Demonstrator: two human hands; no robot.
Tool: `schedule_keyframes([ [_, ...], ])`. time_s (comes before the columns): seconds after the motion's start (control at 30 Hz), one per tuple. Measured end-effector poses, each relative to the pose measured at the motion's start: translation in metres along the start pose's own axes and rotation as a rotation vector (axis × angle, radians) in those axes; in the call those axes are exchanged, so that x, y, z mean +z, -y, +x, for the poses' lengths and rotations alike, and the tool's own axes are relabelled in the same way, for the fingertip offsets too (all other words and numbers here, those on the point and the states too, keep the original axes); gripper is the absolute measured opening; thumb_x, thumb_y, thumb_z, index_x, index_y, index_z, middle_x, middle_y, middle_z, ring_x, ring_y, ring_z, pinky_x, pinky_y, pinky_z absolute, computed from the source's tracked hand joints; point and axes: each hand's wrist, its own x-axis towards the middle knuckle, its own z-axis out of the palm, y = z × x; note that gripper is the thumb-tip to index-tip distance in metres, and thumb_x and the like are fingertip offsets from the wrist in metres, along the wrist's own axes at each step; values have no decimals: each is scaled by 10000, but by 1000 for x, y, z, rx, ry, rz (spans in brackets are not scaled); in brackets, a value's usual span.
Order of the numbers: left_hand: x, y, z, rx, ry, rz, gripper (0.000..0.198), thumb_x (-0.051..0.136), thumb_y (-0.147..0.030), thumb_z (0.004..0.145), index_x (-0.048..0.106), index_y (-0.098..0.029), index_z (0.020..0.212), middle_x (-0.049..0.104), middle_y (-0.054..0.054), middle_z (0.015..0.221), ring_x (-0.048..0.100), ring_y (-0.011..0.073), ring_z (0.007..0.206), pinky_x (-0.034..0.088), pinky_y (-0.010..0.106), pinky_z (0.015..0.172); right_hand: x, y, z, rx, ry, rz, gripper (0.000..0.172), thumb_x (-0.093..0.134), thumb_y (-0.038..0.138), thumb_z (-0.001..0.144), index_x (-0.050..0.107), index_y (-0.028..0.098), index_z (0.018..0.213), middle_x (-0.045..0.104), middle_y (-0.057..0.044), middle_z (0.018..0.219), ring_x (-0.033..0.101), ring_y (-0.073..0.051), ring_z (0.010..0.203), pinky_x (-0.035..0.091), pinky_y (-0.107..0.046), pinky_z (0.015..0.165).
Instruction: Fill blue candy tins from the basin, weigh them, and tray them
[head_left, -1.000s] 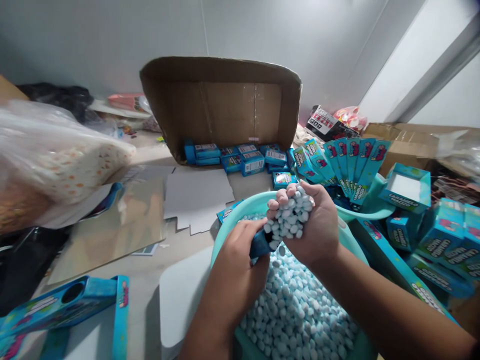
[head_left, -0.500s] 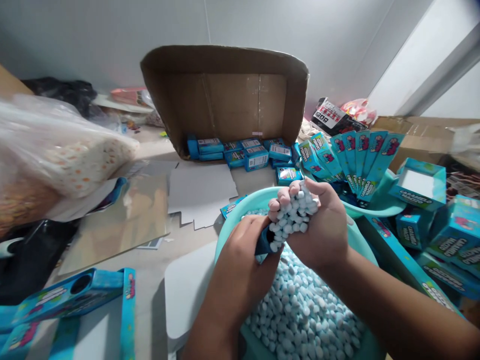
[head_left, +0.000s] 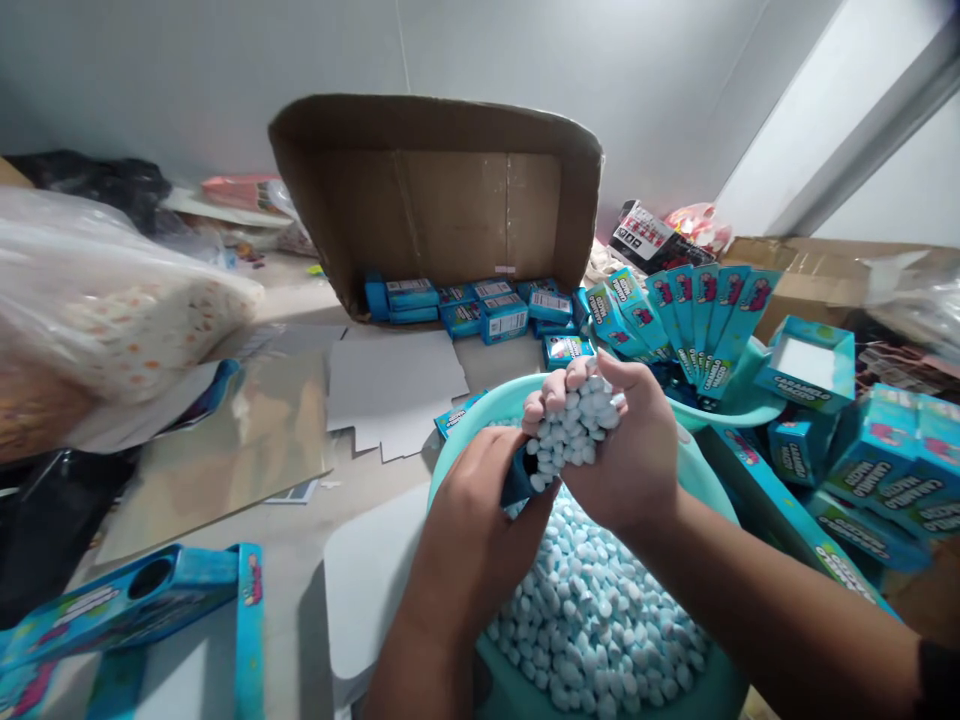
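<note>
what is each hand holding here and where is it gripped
The right hand cups a heap of pale blue candies in its palm. The left hand is wrapped around a small blue box, leaving its upper end showing.

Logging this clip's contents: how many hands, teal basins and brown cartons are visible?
Hands: 2 (left hand holding a blue box, right hand cupping candies)
Teal basins: 2 (near basin, far basin)
Brown cartons: 2 (open carton, right carton)
Total: 6
</note>
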Motion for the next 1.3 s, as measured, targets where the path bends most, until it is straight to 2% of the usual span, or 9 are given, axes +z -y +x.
schedule_keyframes([
  [0.27,2,0,2,-3,30,1,223,639,-153,882,617,-229,1091,670,58,1131,616,226,1089,521,411,946,-2,1,-2,20,7,32,229,573,369,810,506,207,663,556,1,632,581,-140,642,514,-263,632],
  [0.53,2,-1,1,-34,28,15,314,622,-175,900,601,-237,1206,674,69,1188,625,242,1113,536,418,930,-3,-2,-2,-30,65,-11,291,589,391,841,539,197,630,591,-6,637,607,-146,646,538,-283,669],
  [0.7,3,-1,0,-16,22,13,358,618,-155,892,593,-245,1237,664,72,1260,607,259,1188,535,450,978,-5,-3,0,-71,83,-53,368,640,487,828,520,202,628,578,1,637,617,-156,642,540,-303,664],
  [0.9,3,1,0,-38,36,1,374,630,-177,893,598,-247,1259,653,81,1283,614,260,1181,542,465,990,-5,-5,-2,-140,107,-162,391,569,509,888,508,217,636,534,1,630,607,-166,682,551,-339,731],
  [1.0,3,0,0,-14,20,11,372,631,-172,893,592,-242,1257,673,74,1206,638,240,1107,565,429,933,-5,-4,-2,-187,108,-219,390,559,510,894,494,223,638,511,1,622,614,-175,713,552,-350,763],
  [1.13,3,0,-1,93,-41,59,328,628,-120,857,599,-203,1173,683,74,1095,640,231,1035,572,413,890,-5,-3,0,-214,96,-299,413,549,557,891,474,232,647,492,-5,604,630,-201,765,556,-363,770],
  [1.3,2,1,-3,168,-88,62,463,629,-72,850,577,-209,1289,682,84,1183,633,223,1116,562,408,967,-5,0,-1,-217,94,-270,410,550,544,901,499,229,644,509,-13,613,624,-195,735,562,-362,749],
])
